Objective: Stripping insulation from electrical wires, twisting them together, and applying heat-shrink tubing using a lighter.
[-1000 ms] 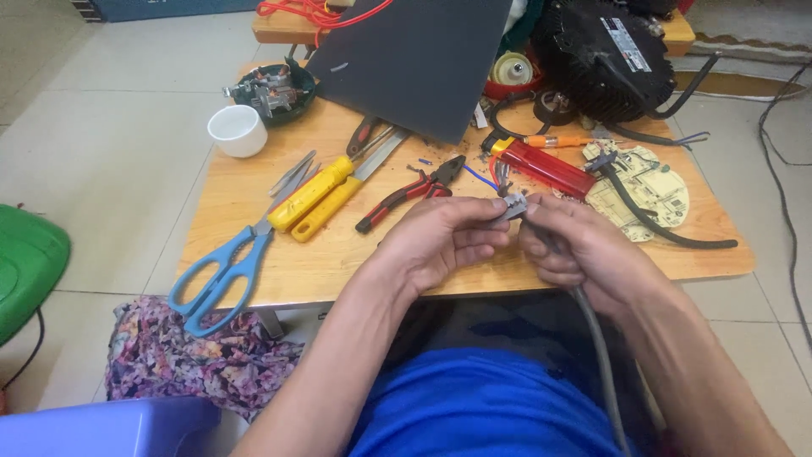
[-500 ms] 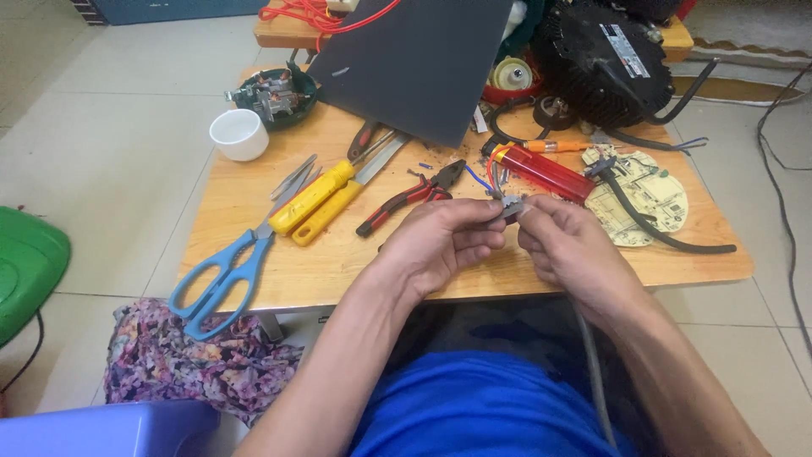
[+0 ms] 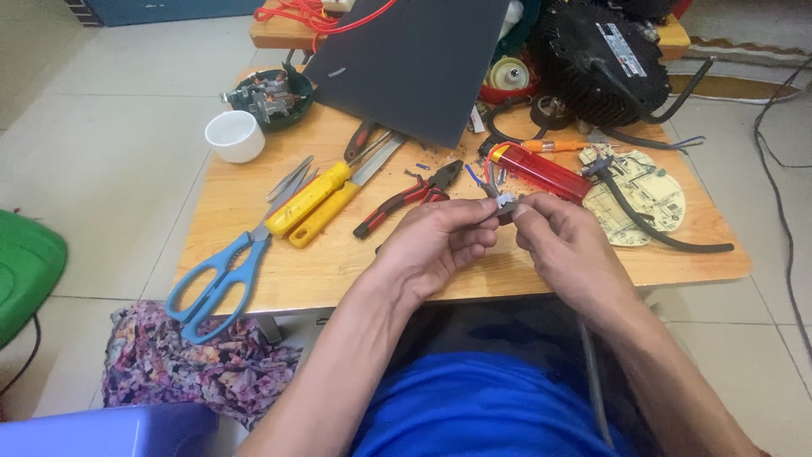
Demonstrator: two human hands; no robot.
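My left hand [image 3: 440, 241] and my right hand [image 3: 562, 245] meet above the front of a small wooden table [image 3: 254, 279]. Between their fingertips they pinch the stripped end of a grey cable [image 3: 505, 203], where several thin coloured wires fan upward. The cable's grey sheath [image 3: 592, 381] runs down under my right forearm toward my lap. Just beyond my hands lie red-handled pliers [image 3: 406, 199] and a red lighter [image 3: 541, 172].
Blue scissors [image 3: 216, 275] overhang the table's front left edge beside yellow-handled tools [image 3: 313, 203] and tweezers [image 3: 289, 179]. A white cup [image 3: 235, 136], a dark laptop lid [image 3: 414, 63], a black motor unit [image 3: 600, 59] and a round circuit board [image 3: 643, 199] crowd the back and right.
Both hands have stayed together on the cable end, with small finger shifts; the head view has drifted slightly.
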